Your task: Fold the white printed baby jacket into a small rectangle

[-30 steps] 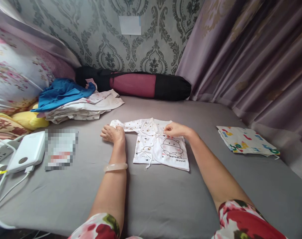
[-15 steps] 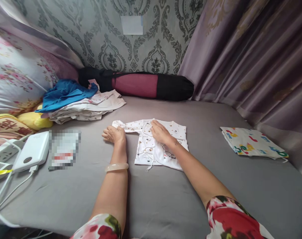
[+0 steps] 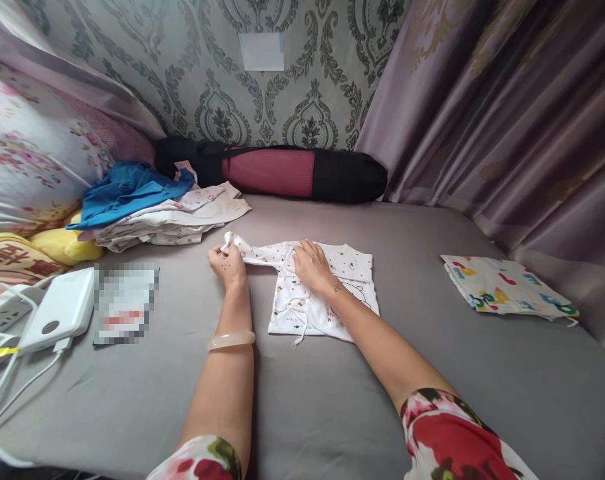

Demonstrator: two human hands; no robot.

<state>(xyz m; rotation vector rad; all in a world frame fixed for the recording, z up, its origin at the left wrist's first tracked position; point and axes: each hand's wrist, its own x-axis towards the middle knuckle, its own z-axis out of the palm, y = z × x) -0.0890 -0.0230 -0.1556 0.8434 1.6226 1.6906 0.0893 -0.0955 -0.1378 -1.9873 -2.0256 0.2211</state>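
Observation:
A small white baby shirt with a fine print and tie strings lies on the grey sheet in front of me. Its right side is folded inward, and the left sleeve stretches out to the left. My left hand pinches the end of that sleeve, lifting the cuff slightly off the sheet. On the upper middle of the shirt rests my right hand, palm down, with its fingers bent a little against the cloth. Part of the shirt is hidden beneath my right hand and forearm.
A folded, colourfully printed cloth lies at the right. Back left is a clothes pile beside a yellow plush toy. A white power bank with cables and a blurred packet sit left. A black-and-red roll bag lies along the wall.
My left hand has closed on the sleeve end and raised the cuff a little. My right hand has shifted slightly left on the shirt, its fingers now more bent.

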